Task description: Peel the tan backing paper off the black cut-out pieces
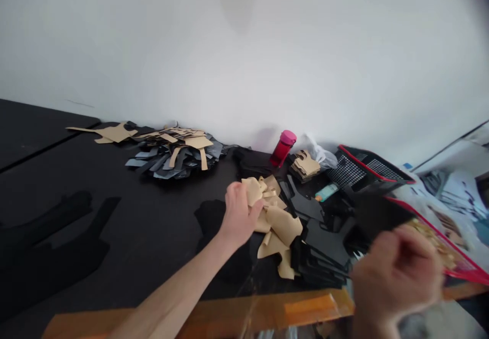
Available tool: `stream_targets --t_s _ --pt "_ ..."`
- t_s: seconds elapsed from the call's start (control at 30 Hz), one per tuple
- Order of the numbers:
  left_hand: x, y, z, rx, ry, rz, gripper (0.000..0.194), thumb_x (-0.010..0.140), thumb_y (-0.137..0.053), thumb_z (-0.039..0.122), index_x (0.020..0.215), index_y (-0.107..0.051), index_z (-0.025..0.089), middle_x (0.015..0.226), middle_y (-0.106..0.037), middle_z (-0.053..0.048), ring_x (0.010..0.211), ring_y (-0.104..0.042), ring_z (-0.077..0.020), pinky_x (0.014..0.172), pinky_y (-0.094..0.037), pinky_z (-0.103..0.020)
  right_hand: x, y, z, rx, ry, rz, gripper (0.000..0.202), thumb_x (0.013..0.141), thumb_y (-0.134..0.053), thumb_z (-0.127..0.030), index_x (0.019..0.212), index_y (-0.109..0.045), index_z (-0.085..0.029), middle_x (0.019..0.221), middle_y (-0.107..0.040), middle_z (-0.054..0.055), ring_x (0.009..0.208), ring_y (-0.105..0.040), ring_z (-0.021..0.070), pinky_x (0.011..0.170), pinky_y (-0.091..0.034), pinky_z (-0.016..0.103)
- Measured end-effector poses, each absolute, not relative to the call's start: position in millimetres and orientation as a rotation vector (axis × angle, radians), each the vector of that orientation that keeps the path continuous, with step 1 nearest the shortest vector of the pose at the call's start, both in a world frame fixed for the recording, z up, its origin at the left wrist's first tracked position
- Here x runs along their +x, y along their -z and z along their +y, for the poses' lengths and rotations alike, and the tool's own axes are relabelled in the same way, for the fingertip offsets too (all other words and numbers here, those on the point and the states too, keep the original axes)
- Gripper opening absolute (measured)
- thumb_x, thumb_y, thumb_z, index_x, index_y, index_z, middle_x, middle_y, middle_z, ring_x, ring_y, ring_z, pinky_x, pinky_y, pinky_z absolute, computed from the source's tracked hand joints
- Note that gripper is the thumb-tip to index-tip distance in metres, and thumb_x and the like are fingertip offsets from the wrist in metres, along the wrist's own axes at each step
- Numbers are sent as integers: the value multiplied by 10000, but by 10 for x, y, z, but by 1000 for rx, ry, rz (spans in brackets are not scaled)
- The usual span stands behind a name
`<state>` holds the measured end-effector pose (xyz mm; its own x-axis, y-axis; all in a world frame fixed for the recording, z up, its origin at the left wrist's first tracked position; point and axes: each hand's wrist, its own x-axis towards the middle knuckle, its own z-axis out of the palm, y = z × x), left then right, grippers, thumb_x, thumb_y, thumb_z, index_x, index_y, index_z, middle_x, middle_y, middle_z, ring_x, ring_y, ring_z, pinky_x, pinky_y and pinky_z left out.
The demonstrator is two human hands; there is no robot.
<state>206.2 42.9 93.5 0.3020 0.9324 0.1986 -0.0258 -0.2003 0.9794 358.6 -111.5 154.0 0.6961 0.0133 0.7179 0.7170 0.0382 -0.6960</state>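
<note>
My left hand (240, 214) is closed on a tan cut piece (252, 191), at the upper left of a loose heap of curled tan pieces (282, 224) on the black table (160, 237). My right hand (397, 272), blurred by motion, is raised at the lower right near the table's front edge. Its fingers are closed at a dark flat piece (378, 216) that reaches up and left from them. Stacked black pieces (321, 257) lie between the two hands.
A pile of grey and tan pieces (175, 150) lies near the wall. Further right stand a pink bottle (283, 148), a tan stack (305, 164), a black basket (351, 168) and a red-rimmed basket (458, 257). Orange tape (229, 313) covers the front edge.
</note>
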Motion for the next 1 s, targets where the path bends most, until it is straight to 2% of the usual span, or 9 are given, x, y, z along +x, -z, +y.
stream_targets --t_s 0.1,0.17,0.27,0.43,0.57,0.67,0.77,0.87,1.0 --pt "1626 -1076 104 1355 -954 666 438 923 -316 474 1072 -619 195 1010 -639 -108 912 -617 -222 798 -495 -364 2979 -1153 -905 -1476 687 -1399 264 769 -609 -117 978 -637 -275 1007 -616 56 1062 -576 308 917 -473 534" --pt "1288 -1074 -35 1113 -888 576 369 910 -407 423 1140 -589 199 1001 -663 -90 933 -623 -219 824 -483 -352 2617 -910 -806 -1419 557 -1694 368 784 -577 -97 1066 -616 -329 1039 -594 36 1066 -563 300 876 -513 502" --pt "785 -921 -147 881 -981 735 379 781 -631 271 1150 -580 200 1057 -670 -60 1029 -594 -226 934 -418 -349 2193 -662 -769 -1412 324 -1896 390 794 -564 -103 1088 -614 -355 1130 -520 49 1105 -506 307 885 -510 487" --pt "78 -607 -302 685 -1133 895 406 788 -616 295 1175 -546 196 1107 -664 -63 1064 -584 -222 961 -400 -349 1821 -496 -686 -1348 -98 -1854 345 812 -604 -263 1153 -600 -314 1257 -403 91 1119 -471 324 865 -496 528" --pt "-197 -576 -454 693 -1111 923 427 784 -605 262 1199 -523 204 1150 -642 -69 1071 -574 -208 947 -417 -330 1545 -448 -520 -1324 -691 -1460 411 838 -598 -307 1236 -511 -247 972 -585 73 866 -610 196 732 -552 319" --pt "-320 -544 -525 844 -1086 980 456 830 -543 251 1278 -459 226 1198 -606 -87 1078 -570 -206 950 -429 -350 1409 -449 -462 -1289 -809 -1313 337 810 -635 -327 1126 -569 -228 802 -615 32 742 -623 155 647 -539 228" --pt "-526 -409 -473 1296 -1139 1283 478 876 -488 295 1342 -396 245 1290 -518 -123 1126 -529 -244 969 -417 -428 1440 -462 -444 -1333 -693 -1275 299 762 -684 -325 1034 -614 -224 844 -640 44 779 -629 159 680 -537 220" --pt "-794 -225 -266 1894 -1168 1719 424 852 -525 305 1255 -509 178 1304 -465 -174 1219 -410 -333 1014 -339 -535 1551 -487 -438 -1376 -627 -1249 314 732 -707 -328 1016 -627 -222 847 -646 45 777 -632 158 656 -535 205" --pt "-983 -47 31 2243 -964 2068 349 849 -522 286 1121 -604 84 1205 -479 -243 1140 -429 -402 918 -400 -590 1609 -522 -442 -1372 -606 -1228 302 711 -719 -331 982 -644 -221 809 -655 36 734 -639 156 594 -532 190"
